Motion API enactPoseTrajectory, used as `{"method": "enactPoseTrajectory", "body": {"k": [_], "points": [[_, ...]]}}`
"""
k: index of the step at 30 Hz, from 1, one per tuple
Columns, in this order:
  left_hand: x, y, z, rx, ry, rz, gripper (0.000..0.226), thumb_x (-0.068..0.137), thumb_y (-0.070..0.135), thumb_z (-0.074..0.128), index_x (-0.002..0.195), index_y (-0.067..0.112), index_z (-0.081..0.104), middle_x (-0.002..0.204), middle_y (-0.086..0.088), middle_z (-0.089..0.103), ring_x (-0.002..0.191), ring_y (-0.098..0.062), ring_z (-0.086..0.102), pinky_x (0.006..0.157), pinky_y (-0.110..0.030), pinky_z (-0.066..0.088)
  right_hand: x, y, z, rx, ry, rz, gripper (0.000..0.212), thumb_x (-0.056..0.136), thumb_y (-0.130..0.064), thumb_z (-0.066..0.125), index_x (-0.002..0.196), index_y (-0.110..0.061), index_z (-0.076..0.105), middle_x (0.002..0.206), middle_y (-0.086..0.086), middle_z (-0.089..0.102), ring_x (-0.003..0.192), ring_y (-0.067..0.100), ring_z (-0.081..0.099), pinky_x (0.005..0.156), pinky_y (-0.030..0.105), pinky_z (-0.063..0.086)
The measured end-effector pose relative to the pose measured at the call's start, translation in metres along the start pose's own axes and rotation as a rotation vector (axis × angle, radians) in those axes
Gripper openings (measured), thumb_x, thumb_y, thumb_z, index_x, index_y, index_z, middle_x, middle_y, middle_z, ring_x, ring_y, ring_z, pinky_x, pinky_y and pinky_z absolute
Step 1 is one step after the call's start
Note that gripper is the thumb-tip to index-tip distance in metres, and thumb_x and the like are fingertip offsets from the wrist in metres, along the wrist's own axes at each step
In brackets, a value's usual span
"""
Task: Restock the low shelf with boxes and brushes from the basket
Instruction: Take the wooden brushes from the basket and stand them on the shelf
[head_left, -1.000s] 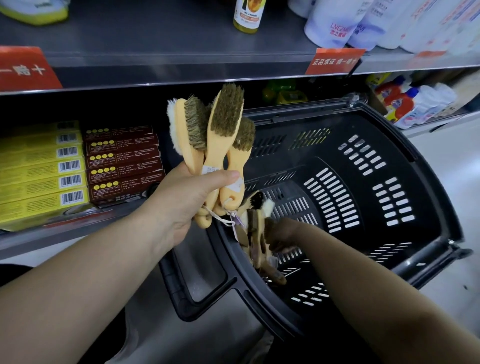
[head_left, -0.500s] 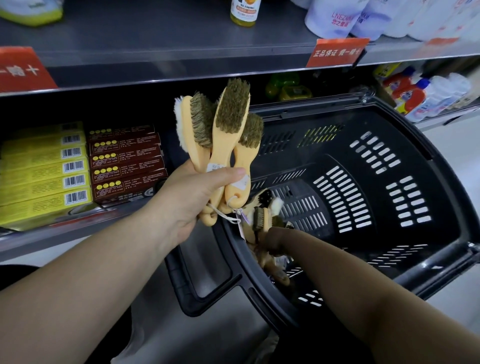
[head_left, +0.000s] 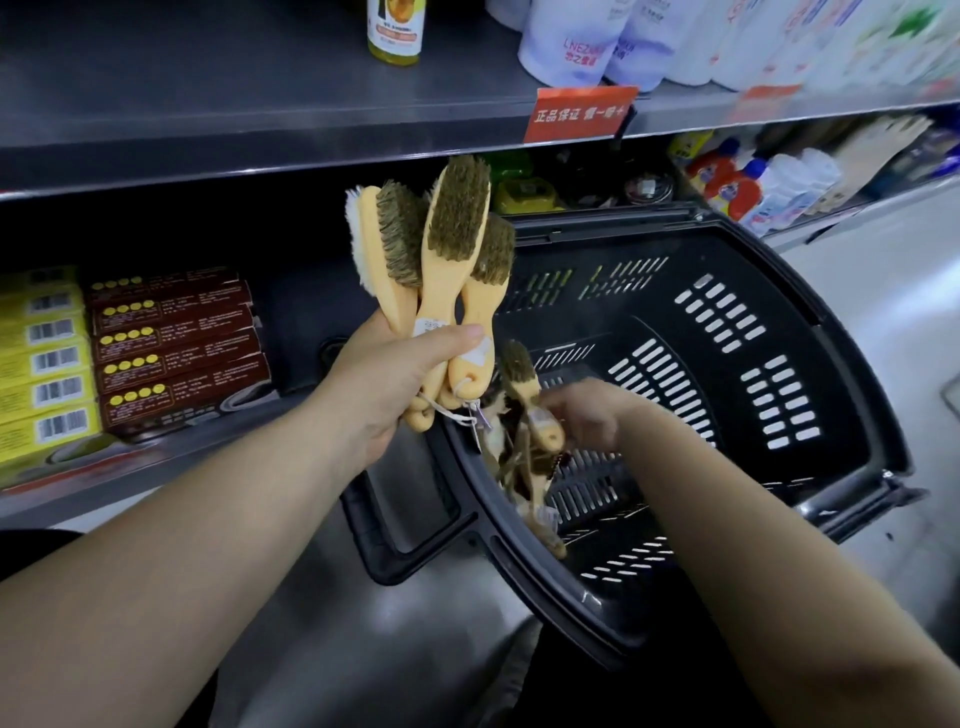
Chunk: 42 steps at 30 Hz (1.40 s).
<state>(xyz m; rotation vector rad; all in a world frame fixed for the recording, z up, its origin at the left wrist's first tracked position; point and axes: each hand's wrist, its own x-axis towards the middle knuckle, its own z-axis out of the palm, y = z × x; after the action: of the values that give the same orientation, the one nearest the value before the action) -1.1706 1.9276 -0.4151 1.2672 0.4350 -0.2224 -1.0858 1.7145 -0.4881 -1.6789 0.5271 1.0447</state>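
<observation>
Before shop shelving (head_left: 260, 140), a black basket (head_left: 810, 332) holds brushes (head_left: 524, 467).

A grey metal upper shelf (head_left: 260, 104) runs across the top, its front edge carrying a red label (head_left: 579, 113) with white characters. On it stand a bottle of yellow liquid (head_left: 393, 31) and a row of white refill pouches (head_left: 623, 41). The space beneath lies in deep shadow, with yellow-green tins (head_left: 524, 195) dimly visible at the back. The low shelf (head_left: 104, 501) below is grey metal too. To the right, red and white bottles with blue caps (head_left: 737, 182) stand in a row. The floor (head_left: 883, 291) is pale and glossy, with soft reflections.
</observation>
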Motion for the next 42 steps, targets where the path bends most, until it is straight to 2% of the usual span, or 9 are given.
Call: {"method": "enactPoseTrajectory", "body": {"k": [2, 7, 12, 18, 23, 27, 30, 38, 42], "points": [[0.003, -0.002, 0.007, -0.038, -0.018, -0.011, 0.018, 0.076, 0.023, 0.074, 0.089, 0.024, 0.062, 0.056, 0.004, 0.063, 0.038, -0.008, 0.048, 0.036, -0.015, 0.028, -0.025, -0.016, -0.003, 0.263, -0.019, -0.049, 0.012, 0.091, -0.009, 0.044, 0.093, -0.002, 0.054, 0.064, 0.006, 0.057, 0.046, 0.013, 0.057, 0.046, 0.023, 0.051], [0.002, -0.003, 0.017, -0.221, -0.01, -0.085, 0.021, 0.076, 0.02, 0.074, 0.093, 0.02, 0.062, 0.057, 0.004, 0.061, 0.042, -0.009, 0.048, 0.039, -0.017, 0.027, -0.1, -0.043, 0.017, 0.559, -0.206, -0.306, 0.025, 0.091, -0.014, 0.032, 0.101, -0.005, 0.053, 0.059, 0.0, 0.051, 0.045, 0.009, 0.047, 0.061, 0.025, 0.055], [-0.009, 0.002, 0.012, -0.282, -0.01, -0.098, 0.034, 0.074, 0.02, 0.075, 0.105, 0.015, 0.061, 0.061, -0.001, 0.063, 0.046, -0.014, 0.051, 0.043, -0.021, 0.029, -0.156, -0.05, 0.065, 0.556, -0.207, -0.495, 0.021, 0.092, -0.006, 0.04, 0.104, -0.001, 0.056, 0.073, 0.005, 0.059, 0.059, 0.012, 0.056, 0.06, 0.024, 0.053], [-0.032, 0.016, -0.036, -0.352, -0.048, 0.005, 0.056, 0.064, 0.025, 0.074, 0.117, 0.011, 0.064, 0.089, -0.007, 0.072, 0.061, -0.013, 0.066, 0.048, -0.022, 0.047, -0.165, -0.051, 0.132, 0.553, -0.306, -0.539, 0.027, 0.091, 0.007, 0.035, 0.108, 0.003, 0.057, 0.091, 0.012, 0.061, 0.07, 0.017, 0.063, 0.06, 0.024, 0.056], [-0.052, 0.006, -0.104, -0.256, 0.127, -0.016, 0.05, 0.067, 0.022, 0.073, 0.115, 0.014, 0.063, 0.073, -0.002, 0.07, 0.049, -0.01, 0.062, 0.036, -0.017, 0.038, -0.139, -0.039, 0.195, 0.625, -0.317, -0.419, 0.02, 0.094, 0.0, 0.044, 0.105, 0.008, 0.058, 0.087, 0.016, 0.069, 0.062, 0.019, 0.065, 0.053, 0.025, 0.055], [-0.055, -0.016, -0.159, -0.081, 0.387, -0.108, 0.042, 0.073, 0.017, 0.077, 0.111, 0.01, 0.061, 0.072, -0.009, 0.064, 0.047, -0.018, 0.055, 0.036, -0.019, 0.034, -0.097, -0.029, 0.246, 0.653, -0.205, -0.253, 0.017, 0.098, -0.012, 0.041, 0.1, -0.003, 0.055, 0.063, 0.008, 0.066, 0.044, 0.012, 0.056, 0.039, 0.018, 0.044], [-0.052, -0.025, -0.188, -0.083, 0.486, -0.135, 0.022, 0.075, 0.012, 0.074, 0.093, 0.011, 0.062, 0.051, -0.009, 0.06, 0.036, -0.02, 0.05, 0.039, -0.02, 0.033, -0.057, -0.023, 0.271, 0.66, -0.038, -0.178, 0.018, 0.095, -0.013, 0.042, 0.087, -0.008, 0.058, 0.053, 0.001, 0.061, 0.039, 0.009, 0.049, 0.037, 0.017, 0.038], [-0.046, -0.026, -0.203, -0.099, 0.502, -0.154, 0.019, 0.076, 0.013, 0.072, 0.091, 0.014, 0.06, 0.04, -0.007, 0.053, 0.03, -0.017, 0.045, 0.035, -0.013, 0.028, 0.04, 0.003, 0.283, 0.344, 0.244, -0.064, 0.021, 0.095, -0.022, 0.045, 0.091, -0.012, 0.063, 0.059, -0.002, 0.061, 0.055, 0.012, 0.05, 0.054, 0.026, 0.042], [-0.041, -0.027, -0.203, -0.079, 0.501, -0.147, 0.014, 0.076, 0.01, 0.071, 0.082, 0.014, 0.059, 0.037, -0.002, 0.051, 0.026, -0.013, 0.039, 0.035, -0.013, 0.025, 0.075, -0.002, 0.279, 0.237, 0.322, -0.152, 0.013, 0.095, -0.028, 0.052, 0.09, -0.017, 0.057, 0.066, 0.0, 0.057, 0.058, 0.014, 0.051, 0.055, 0.028, 0.042]]}}
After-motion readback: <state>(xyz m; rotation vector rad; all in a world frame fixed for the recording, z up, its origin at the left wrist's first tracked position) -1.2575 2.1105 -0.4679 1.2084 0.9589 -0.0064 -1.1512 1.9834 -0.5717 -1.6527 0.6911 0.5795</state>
